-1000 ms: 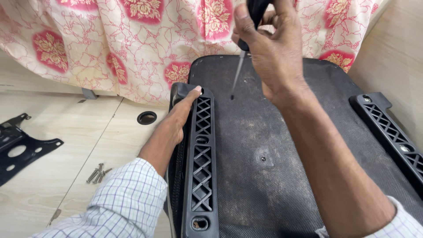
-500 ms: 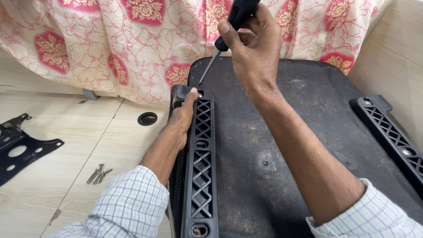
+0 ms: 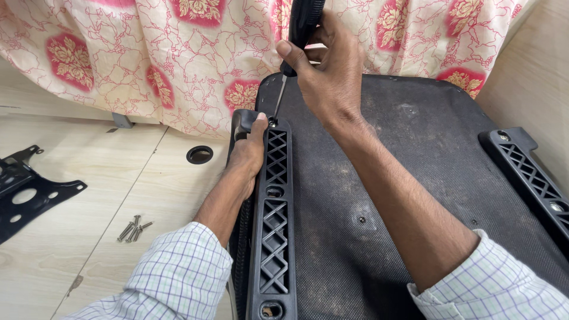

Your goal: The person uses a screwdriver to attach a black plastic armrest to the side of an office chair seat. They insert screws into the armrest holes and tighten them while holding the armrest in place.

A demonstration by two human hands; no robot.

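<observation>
Right hand (image 3: 332, 77), upper centre of frame, has its grip clenched round the black handle of a slim-shafted screwdriver (image 3: 303, 26), held steeply w/ the tip down at the top hole of the black lattice plastic rail (image 3: 275, 219), presumably so the shaft lines up w/ the fixing. Left hand (image 3: 249, 151) presses on that rail's top end, thumb by the tip, fingers curled over the outer edge; looks like steadying. Rail runs down the left edge of the dark textured seat underside (image 3: 403, 178); a matching rail (image 3: 530, 178) sits at right edge. Open wooden floor (image 3: 118, 189) at left, w/ loose screws (image 3: 133, 228), black metal bracket (image 3: 26, 192) & floral pink cloth (image 3: 148, 59) behind.
</observation>
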